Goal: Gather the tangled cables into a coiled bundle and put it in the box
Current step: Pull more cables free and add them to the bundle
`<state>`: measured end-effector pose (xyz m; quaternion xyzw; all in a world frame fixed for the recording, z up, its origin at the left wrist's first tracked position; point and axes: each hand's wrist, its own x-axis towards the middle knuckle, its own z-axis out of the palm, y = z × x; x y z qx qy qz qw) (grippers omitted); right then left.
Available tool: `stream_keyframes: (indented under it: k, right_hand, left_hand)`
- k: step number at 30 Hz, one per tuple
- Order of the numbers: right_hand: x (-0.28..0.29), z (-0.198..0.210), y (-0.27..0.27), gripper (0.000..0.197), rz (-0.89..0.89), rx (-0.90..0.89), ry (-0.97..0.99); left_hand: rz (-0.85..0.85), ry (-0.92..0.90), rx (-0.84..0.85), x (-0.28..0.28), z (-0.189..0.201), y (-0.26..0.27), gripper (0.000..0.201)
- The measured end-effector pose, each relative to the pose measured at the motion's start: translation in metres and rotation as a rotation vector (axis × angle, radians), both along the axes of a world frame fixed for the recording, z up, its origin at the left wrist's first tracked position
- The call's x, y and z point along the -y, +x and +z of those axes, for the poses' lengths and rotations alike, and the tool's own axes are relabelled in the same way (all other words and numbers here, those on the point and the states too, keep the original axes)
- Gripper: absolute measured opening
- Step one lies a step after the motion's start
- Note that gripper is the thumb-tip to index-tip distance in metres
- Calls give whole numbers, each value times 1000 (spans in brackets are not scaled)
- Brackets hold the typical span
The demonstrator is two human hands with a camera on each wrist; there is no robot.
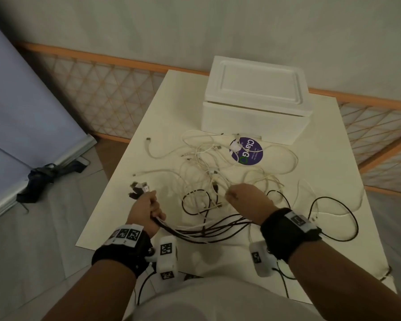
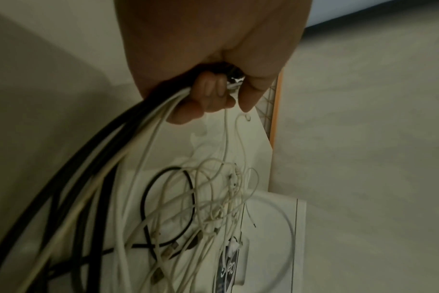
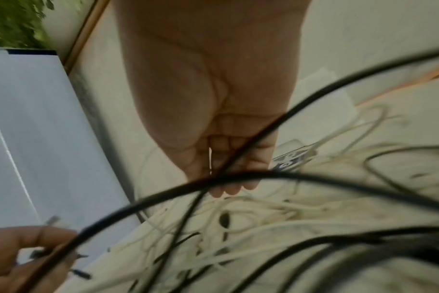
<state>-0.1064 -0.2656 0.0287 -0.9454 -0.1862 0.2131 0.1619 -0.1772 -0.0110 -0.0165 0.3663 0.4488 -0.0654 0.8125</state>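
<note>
Clenched round several plug ends, the left hand (image 1: 146, 210) anchors black and white cables (image 1: 208, 172) (most sprawl tangled on the table (image 1: 322, 140) before the lidded box (image 1: 256, 100)) so the right hand (image 1: 245, 198), fingers relaxed, can reach for more.

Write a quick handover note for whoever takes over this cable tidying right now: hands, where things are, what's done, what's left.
Left hand: grips a bunch of black and white cable ends, plugs sticking out past the fist.
Right hand: over the tangle, fingers curled; whether it holds a strand cannot be told.
Loose cables: mostly spread across the white table, some lying over a purple sticker.
Box: at the far edge, lid on.
Done: several ends gathered.
Left: collect the rest, coil, open box, put bundle in.
</note>
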Motion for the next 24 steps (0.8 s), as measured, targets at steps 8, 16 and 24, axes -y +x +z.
stream_keyframes:
  k: [8, 16, 24]
  right_hand:
    - [-43, -34, 37, 32, -16, -31, -225]
    - [-47, -42, 45, 27, -66, -57, -155]
    - [-39, -46, 45, 23, 40, -26, -151]
  left_hand:
    - [-102, -20, 33, 20, 23, 24, 36]
    - [-202, 69, 86, 34, 41, 37, 30]
    - [-607, 23, 75, 53, 35, 52, 44]
